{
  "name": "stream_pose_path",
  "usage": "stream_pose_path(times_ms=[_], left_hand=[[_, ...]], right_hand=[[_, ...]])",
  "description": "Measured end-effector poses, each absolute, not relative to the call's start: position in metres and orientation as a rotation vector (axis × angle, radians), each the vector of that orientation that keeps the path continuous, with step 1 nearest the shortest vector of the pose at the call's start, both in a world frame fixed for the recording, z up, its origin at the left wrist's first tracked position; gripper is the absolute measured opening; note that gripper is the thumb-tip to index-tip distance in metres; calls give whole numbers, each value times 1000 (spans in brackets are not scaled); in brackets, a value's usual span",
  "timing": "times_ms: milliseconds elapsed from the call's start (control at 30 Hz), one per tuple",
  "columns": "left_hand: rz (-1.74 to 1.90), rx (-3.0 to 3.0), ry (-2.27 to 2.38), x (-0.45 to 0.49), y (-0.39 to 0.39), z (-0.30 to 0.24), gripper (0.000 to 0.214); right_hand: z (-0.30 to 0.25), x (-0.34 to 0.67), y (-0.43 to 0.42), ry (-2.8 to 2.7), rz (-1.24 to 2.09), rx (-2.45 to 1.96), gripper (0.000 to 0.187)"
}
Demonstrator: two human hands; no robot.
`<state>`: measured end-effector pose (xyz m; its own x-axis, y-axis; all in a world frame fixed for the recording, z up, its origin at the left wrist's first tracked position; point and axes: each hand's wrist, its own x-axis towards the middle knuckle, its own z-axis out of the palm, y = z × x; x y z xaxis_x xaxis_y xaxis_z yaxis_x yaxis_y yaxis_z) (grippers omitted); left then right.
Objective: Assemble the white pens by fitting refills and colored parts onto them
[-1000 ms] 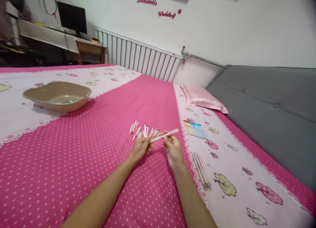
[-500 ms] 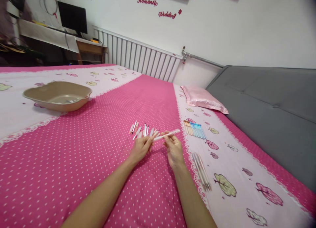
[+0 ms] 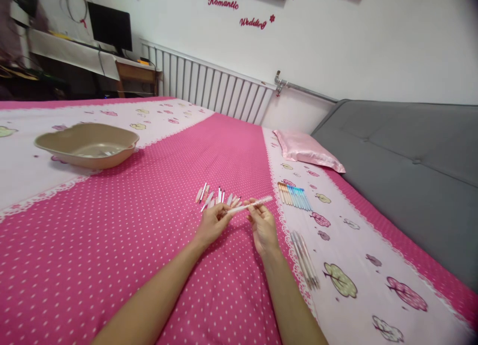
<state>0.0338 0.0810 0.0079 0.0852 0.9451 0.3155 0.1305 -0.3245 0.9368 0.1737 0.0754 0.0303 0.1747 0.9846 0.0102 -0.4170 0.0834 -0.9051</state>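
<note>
A slim whitish-pink pen (image 3: 238, 208) is held between my two hands, slanting up to the right just above the bed. Its left end is pinched in my left hand (image 3: 212, 225), whose fingers partly cover it. Thumb and fingertips of my right hand (image 3: 264, 228) close round the pen near its middle, and its far end sticks out beyond them. Just past my left hand lies a loose spread of pen parts (image 3: 208, 199), pale barrels and thin dark-tipped refills, partly hidden by that hand.
Right of my hands, a row of blue and orange pens (image 3: 298, 198) and several clear pens (image 3: 305, 260) lie on the bedspread (image 3: 149, 225). A beige basin (image 3: 87, 158) stands at the left with small items inside. A pink pillow (image 3: 308, 151) rests by the grey headboard (image 3: 411, 151).
My left hand's fingertips have drawn back slightly to the left, leaving a little more of the pen showing. My right hand has barely moved.
</note>
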Motion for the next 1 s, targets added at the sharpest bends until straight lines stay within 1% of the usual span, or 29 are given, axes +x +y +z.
stream_pose_path(times_ms=[133,267,467,567,700,900,1000], left_hand=[[1238,1612,1128,32,81,7,43],[1215,1405,1123,30,85,2,54],[1195,1332,1074,30,85,2,54],[1190,1331,1089,31,84,5,53],[1176,1369,1103,31,83,6,53],[1201,1301,1095,29,87,3,52],[1283,1217,1082,26,89,3,52]], right_hand=[[30,176,77,-781,1223,-908,30],[29,186,81,-715,1237,-829,27],[31,201,86,-583,1253,-754,22],[33,200,84,-595,1322,-737,18],[35,194,80,-627,1407,-753,22],[42,213,83,-564,1273,-717,19],[44,224,85,-518,1196,-673,19]])
